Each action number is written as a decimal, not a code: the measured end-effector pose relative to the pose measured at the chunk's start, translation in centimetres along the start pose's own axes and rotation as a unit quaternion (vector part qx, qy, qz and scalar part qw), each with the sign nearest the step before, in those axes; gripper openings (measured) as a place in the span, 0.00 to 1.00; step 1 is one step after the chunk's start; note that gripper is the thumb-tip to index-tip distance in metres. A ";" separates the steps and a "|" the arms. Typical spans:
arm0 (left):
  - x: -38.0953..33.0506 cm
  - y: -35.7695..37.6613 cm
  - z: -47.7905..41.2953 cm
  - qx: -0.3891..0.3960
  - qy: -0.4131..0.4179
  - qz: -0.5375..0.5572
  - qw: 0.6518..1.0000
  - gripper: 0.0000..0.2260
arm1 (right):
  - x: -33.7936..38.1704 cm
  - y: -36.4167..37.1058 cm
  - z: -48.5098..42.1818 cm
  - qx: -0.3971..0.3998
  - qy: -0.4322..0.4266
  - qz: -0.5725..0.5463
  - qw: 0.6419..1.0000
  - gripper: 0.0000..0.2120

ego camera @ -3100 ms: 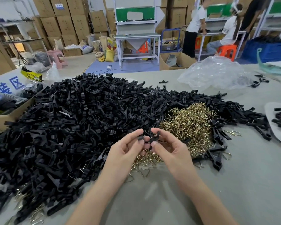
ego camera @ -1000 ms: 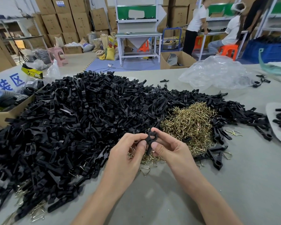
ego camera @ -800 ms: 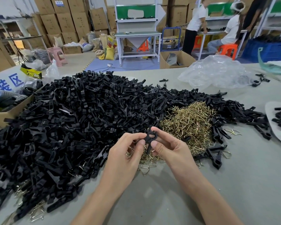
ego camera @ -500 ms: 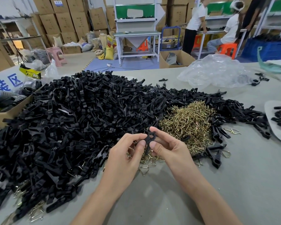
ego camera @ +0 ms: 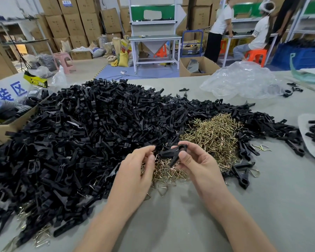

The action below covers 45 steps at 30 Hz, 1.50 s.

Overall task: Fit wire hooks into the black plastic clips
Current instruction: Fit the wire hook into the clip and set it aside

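A black plastic clip is held above the table between both hands. My right hand pinches its ringed end with thumb and forefinger. My left hand pinches its other end with curled fingers. Whether a wire hook sits in the clip I cannot tell. Behind and to the left spreads a large heap of black clips. A pile of brass-coloured wire hooks lies just beyond my right hand, and more hooks lie under my hands.
The grey table has a crumpled clear plastic bag at the back right, a white tray of clips at the right edge and a cardboard box at the left. People work at benches far behind.
The clip has been turned from upright to lying slantwise between my hands. Both hands stay in about the same place over the hooks.
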<state>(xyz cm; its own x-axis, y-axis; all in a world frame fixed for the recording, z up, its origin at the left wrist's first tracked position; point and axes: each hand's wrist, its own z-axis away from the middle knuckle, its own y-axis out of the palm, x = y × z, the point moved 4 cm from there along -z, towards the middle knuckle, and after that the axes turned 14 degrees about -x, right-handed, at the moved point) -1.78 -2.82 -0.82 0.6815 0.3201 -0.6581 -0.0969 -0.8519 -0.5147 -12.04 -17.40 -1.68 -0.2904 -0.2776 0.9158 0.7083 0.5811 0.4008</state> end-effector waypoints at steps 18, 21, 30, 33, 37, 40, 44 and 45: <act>-0.2 -0.6 -0.5 -0.052 -0.036 0.018 0.998 0.03 | 0.0 -0.6 -0.5 -0.041 0.067 -0.102 0.992 0.17; -0.3 -0.8 -0.6 -0.069 -0.156 0.175 0.970 0.04 | -0.1 -0.1 -0.2 -0.011 0.096 -0.132 0.987 0.16; -2.2 1.1 0.5 0.043 -0.145 0.262 0.953 0.14 | -0.7 1.0 0.6 0.044 0.167 -0.195 0.966 0.13; -2.2 1.1 0.8 0.023 -0.118 0.228 0.966 0.08 | -0.7 1.1 0.6 0.049 0.174 -0.205 0.962 0.10; -2.0 0.8 0.5 0.007 -0.156 0.269 0.950 0.06 | -0.6 0.8 0.3 0.033 0.167 -0.226 0.959 0.11; -1.7 1.3 0.5 0.009 -0.274 0.365 0.890 0.05 | -0.7 0.5 -0.1 0.024 0.138 -0.221 0.965 0.14; -1.8 2.2 0.7 0.033 -0.426 0.496 0.756 0.08 | -0.7 0.6 -0.1 0.043 0.037 -0.128 0.990 0.13; -1.7 2.2 0.8 0.034 -0.441 0.497 0.747 0.08 | -0.6 0.7 -0.1 0.048 0.005 -0.096 0.994 0.12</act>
<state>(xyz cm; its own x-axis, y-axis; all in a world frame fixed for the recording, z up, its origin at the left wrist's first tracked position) -3.72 -4.92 -1.28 -0.4907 -0.2832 -0.8240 -0.2939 -0.8365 0.4626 -11.33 -16.86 -1.98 -0.4078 -0.3972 0.8222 0.5761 0.5866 0.5691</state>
